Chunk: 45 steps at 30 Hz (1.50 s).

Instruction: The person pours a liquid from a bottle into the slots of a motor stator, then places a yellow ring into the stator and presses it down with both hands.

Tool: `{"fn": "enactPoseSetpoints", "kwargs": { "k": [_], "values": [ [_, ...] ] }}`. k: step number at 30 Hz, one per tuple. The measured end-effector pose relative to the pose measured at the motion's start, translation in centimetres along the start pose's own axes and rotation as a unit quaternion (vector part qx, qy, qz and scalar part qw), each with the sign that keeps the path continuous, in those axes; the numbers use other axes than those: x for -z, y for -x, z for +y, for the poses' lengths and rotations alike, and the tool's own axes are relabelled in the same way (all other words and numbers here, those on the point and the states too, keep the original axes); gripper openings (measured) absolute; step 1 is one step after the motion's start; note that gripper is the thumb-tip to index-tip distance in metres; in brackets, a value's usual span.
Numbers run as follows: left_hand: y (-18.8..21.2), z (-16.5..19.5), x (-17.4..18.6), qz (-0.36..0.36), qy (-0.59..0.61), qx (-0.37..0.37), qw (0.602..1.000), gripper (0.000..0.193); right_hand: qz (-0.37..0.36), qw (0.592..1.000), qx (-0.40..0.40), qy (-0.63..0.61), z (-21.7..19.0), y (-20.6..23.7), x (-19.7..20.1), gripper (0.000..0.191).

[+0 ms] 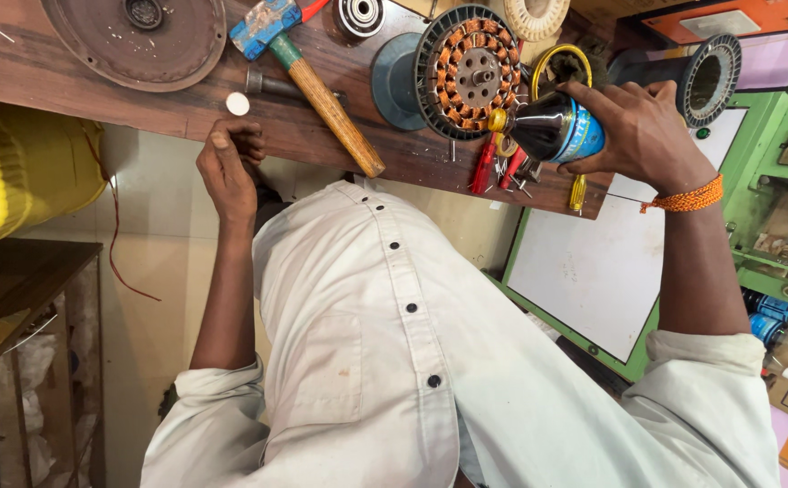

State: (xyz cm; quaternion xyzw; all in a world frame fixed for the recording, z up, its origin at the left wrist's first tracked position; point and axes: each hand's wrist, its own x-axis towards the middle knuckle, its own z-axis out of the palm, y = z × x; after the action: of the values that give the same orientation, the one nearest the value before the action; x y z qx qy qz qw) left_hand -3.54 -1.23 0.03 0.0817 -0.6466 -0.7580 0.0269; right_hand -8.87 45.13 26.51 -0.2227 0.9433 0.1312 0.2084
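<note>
While tilted, bottle (pixel 552 128) fills right hand (pixel 640 131).

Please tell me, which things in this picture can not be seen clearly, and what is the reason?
Head view, the only one:
- Dark bottle in the right hand: its base is covered by the fingers, so its full shape is hidden.
- Left hand: fingertips curl over the workbench edge; anything under them is hidden.
- Round metal plate: cut off by the top edge.
- Small parts under the copper-wound stator: too small to identify.
</note>
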Motion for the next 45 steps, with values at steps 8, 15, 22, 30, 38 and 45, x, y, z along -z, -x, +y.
{"fn": "enactPoseSetpoints", "kwargs": {
  "k": [8, 15, 22, 30, 38, 45],
  "values": [
    [0.2, 0.1, -0.2, 0.003, -0.015, -0.011, 1.000, 0.074, 0.003, 0.999, 0.028, 0.026, 0.0, -0.7, 0.1, 0.111],
    [0.4, -0.3, 0.3, 0.014, -0.010, -0.013, 1.000, 0.075, 0.002, 0.999, 0.044, 0.030, -0.1, -1.7, 0.3, 0.109],
    [0.9, -0.8, 0.3, 0.027, 0.007, -0.009, 1.000, 0.075, -0.010, 0.997, 0.058, 0.043, -0.3, -3.2, 1.5, 0.110],
    [1.3, -1.4, 0.6, 0.046, 0.011, -0.005, 0.999, 0.075, -0.030, 0.996, 0.063, 0.059, -0.4, -4.0, 3.4, 0.110],
    [1.0, -1.6, 0.7, 0.062, 0.007, -0.018, 0.998, 0.078, -0.027, 0.993, 0.082, 0.082, -0.8, -5.7, 4.3, 0.112],
    [0.8, -1.5, 1.5, 0.070, 0.027, -0.019, 0.997, 0.076, -0.005, 0.992, 0.098, 0.075, -1.1, -5.2, 4.7, 0.111]
  ]
}}
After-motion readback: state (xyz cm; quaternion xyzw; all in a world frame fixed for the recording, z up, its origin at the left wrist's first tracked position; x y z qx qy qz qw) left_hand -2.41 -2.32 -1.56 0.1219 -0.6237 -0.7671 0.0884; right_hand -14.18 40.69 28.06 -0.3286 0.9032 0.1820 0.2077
